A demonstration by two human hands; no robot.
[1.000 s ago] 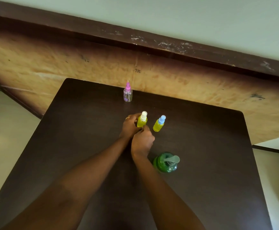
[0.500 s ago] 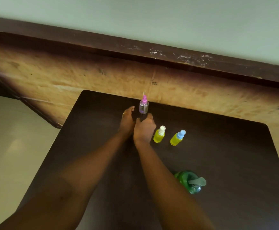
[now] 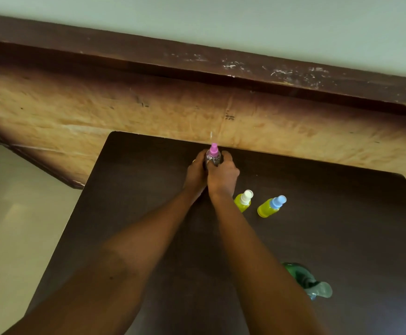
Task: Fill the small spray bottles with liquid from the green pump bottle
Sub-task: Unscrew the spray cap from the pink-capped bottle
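A small clear spray bottle with a pink top [image 3: 213, 153] stands near the far edge of the dark table [image 3: 342, 238]. My left hand [image 3: 196, 174] and my right hand [image 3: 222, 175] wrap around its body from either side. To the right of my right wrist stand two small bottles filled with yellow-green liquid, one with a white top [image 3: 243, 201] and one with a blue top [image 3: 271, 206]. The green pump bottle [image 3: 306, 279] stands at the near right, partly hidden by my right forearm.
A worn wooden panel [image 3: 148, 112] with a dark upper rail runs just behind the table's far edge. Pale floor [image 3: 15, 226] lies to the left of the table.
Both hands left the white-topped bottle and reached forward to the pink-topped bottle, now closing around it. The view has shifted towards the far edge.
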